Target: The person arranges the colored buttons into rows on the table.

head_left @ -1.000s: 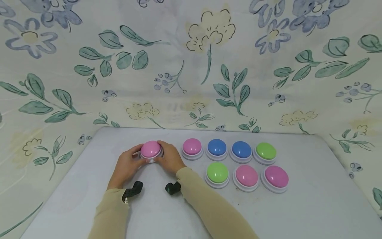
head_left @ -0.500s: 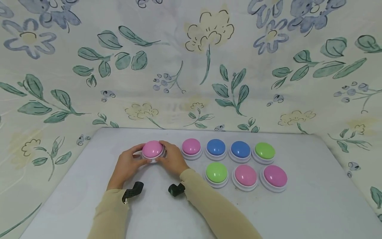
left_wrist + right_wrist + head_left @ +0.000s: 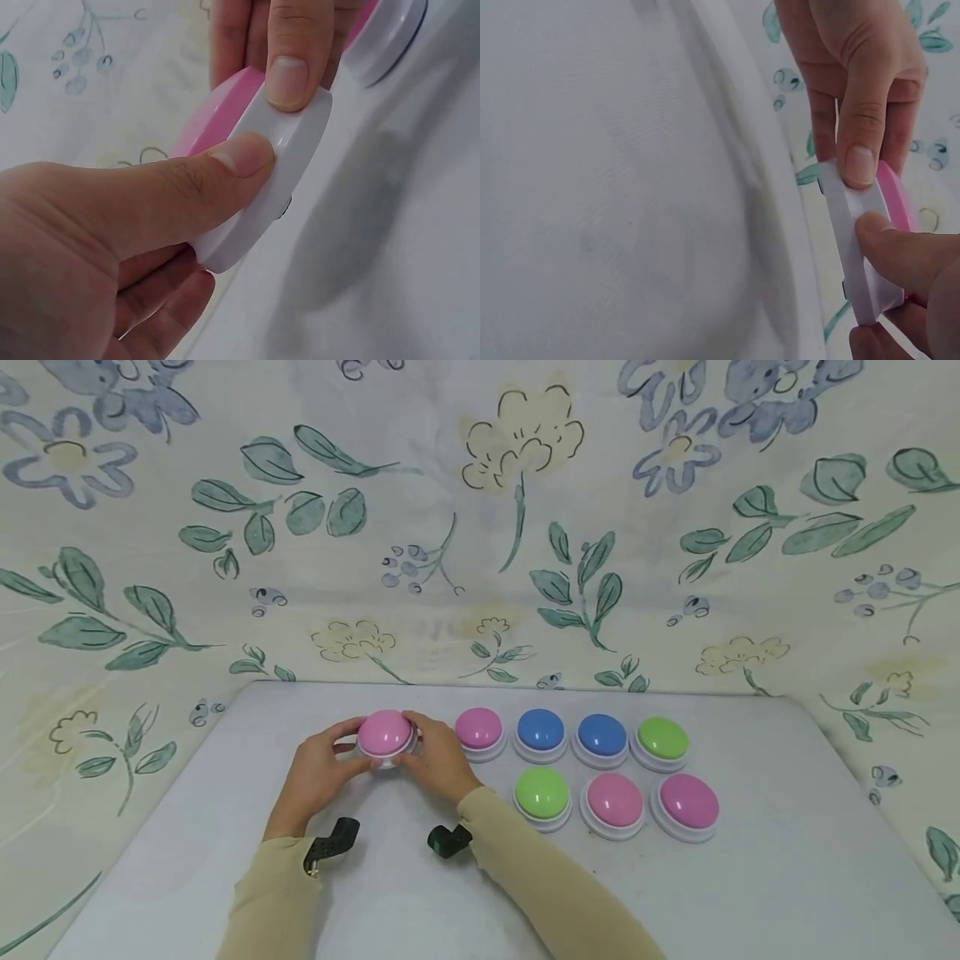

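A pink dome push button (image 3: 385, 732) with a white base is held between both hands at the left of the head view. My left hand (image 3: 317, 774) grips its left side, thumb across the white base (image 3: 289, 161) in the left wrist view. From the other side my right hand (image 3: 441, 760) grips it, its thumb pressing the same rim close to the left thumb. In both wrist views the button is tilted edge-on and stands off the white table (image 3: 630, 225), with small dark feet showing underneath. Fingers behind the dome are partly hidden.
Right of the hands a back row holds a magenta button (image 3: 478, 728), two blue buttons (image 3: 540, 730) and a green button (image 3: 663, 739). A front row has another green button (image 3: 542, 793), a pink button (image 3: 615, 800) and a magenta one (image 3: 688, 802). Flowered cloth (image 3: 420, 527) hangs behind.
The held button and my right hand have shifted slightly right over the table. Both hands keep their grip; the other buttons stay in their places.
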A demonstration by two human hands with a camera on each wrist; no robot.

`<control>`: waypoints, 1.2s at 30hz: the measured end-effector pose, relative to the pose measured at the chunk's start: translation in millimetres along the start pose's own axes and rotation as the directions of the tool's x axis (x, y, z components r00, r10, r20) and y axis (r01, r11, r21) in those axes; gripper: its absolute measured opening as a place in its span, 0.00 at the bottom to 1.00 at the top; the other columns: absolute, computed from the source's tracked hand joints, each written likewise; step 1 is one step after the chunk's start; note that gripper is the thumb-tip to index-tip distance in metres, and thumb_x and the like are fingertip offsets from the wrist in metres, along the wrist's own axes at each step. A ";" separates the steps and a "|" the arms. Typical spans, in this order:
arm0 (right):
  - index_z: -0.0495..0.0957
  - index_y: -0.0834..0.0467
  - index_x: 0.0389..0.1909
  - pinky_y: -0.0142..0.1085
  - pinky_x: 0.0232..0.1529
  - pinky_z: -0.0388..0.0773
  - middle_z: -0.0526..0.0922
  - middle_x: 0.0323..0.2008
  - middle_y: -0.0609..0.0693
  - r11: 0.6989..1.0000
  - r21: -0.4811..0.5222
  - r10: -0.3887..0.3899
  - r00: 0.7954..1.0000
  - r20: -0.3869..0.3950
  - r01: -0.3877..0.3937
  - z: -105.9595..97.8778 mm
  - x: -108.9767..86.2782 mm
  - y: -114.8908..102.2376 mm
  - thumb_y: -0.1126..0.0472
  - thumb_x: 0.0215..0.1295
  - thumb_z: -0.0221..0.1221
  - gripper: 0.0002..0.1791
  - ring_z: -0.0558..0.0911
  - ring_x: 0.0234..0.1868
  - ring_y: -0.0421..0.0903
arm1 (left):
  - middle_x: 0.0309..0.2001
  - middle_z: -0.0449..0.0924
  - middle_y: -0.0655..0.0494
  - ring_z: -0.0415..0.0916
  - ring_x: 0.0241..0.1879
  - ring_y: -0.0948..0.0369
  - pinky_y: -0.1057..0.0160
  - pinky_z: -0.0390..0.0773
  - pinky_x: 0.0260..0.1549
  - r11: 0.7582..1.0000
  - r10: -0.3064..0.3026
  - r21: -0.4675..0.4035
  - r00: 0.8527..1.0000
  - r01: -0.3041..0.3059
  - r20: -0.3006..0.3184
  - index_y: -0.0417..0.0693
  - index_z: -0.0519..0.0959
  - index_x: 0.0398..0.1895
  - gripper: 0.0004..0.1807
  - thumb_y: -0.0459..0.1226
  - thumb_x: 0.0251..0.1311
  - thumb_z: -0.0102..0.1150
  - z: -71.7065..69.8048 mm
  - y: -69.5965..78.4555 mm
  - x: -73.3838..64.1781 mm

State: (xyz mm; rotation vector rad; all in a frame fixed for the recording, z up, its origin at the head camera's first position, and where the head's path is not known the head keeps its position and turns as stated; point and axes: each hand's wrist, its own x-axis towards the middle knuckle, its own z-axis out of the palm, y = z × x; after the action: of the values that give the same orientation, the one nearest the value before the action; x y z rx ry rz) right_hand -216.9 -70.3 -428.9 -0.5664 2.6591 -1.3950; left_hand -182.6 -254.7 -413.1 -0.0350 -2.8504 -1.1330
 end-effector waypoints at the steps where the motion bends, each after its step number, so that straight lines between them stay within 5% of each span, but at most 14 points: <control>1: 0.67 0.56 0.73 0.35 0.65 0.73 0.73 0.69 0.49 1.000 0.009 0.001 1.000 0.000 -0.001 -2.1 -1.2 -0.4 0.62 0.64 0.68 0.37 0.76 0.65 0.46 | 0.67 0.70 0.35 0.73 0.60 0.35 0.42 0.79 0.54 1.000 0.003 0.002 1.000 -0.003 0.001 0.36 0.68 0.70 0.37 0.34 0.58 0.71 -0.1 1.7 0.0; 18: 0.66 0.56 0.73 0.37 0.63 0.75 0.73 0.69 0.50 0.997 -0.005 -0.079 0.996 -0.044 0.078 -31.1 -18.3 -3.7 0.60 0.62 0.70 0.39 0.76 0.64 0.49 | 0.68 0.70 0.38 0.71 0.63 0.39 0.39 0.75 0.58 0.997 0.072 0.038 0.997 -0.072 -0.013 0.37 0.67 0.71 0.39 0.34 0.58 0.72 -0.3 33.8 -7.5; 36: 0.66 0.60 0.72 0.36 0.62 0.76 0.76 0.66 0.53 0.982 -0.091 -0.173 0.984 -0.051 0.168 -45.3 -44.5 0.2 0.59 0.63 0.69 0.38 0.77 0.62 0.48 | 0.65 0.74 0.39 0.78 0.57 0.42 0.39 0.75 0.59 0.982 0.188 0.040 0.979 -0.186 -0.080 0.37 0.71 0.68 0.38 0.33 0.53 0.75 12.6 42.9 -26.0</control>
State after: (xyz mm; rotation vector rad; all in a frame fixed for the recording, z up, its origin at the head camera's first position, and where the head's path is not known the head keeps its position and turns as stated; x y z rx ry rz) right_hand -186.7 -18.9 -407.0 -0.7918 2.7865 -1.3630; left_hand -155.4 -214.7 -394.8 -0.2424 -2.7230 -1.0257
